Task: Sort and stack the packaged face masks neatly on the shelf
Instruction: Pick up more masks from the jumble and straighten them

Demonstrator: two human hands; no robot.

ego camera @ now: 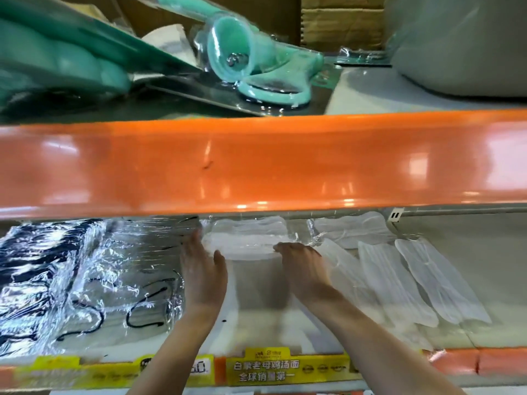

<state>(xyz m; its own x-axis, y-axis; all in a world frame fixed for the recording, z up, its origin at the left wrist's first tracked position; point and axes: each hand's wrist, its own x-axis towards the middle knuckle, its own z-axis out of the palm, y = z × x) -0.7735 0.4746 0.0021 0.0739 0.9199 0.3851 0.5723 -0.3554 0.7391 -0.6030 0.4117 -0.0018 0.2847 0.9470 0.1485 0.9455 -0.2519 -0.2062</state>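
We're at a pale shelf under a glossy orange beam, teal stuff up top. White mask packs (clear wrap, blurry) sit at the back; our left hand is flat beside them, our right hand rests fingers on them, not clenched.

Both forearms reach forward, roughly parallel. Left hand on edge, palm facing inward, fingers straight, thumb up. Right hand palm down, fingers extended forward, looks slightly curled at the tips; blur makes that uncertain.
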